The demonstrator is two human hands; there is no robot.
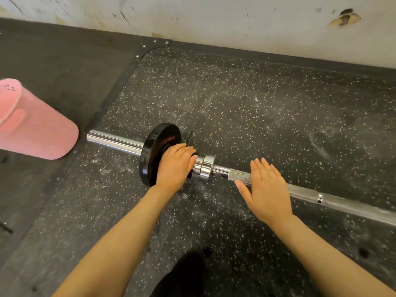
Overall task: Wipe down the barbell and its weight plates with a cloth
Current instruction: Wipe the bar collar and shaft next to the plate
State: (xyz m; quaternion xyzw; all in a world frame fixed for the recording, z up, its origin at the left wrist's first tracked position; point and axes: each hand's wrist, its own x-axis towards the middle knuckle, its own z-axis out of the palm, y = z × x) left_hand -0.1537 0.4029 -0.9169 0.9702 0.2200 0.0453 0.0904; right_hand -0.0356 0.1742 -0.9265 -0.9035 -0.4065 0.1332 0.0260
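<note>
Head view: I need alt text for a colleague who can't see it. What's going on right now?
A person's left hand presses flat on a black round weight plate mounted on a chrome steel barbell lying on speckled black rubber flooring. The right hand hovers open over the bar's shaft. No cloth is visible; a pink plastic container sits at left.
</note>
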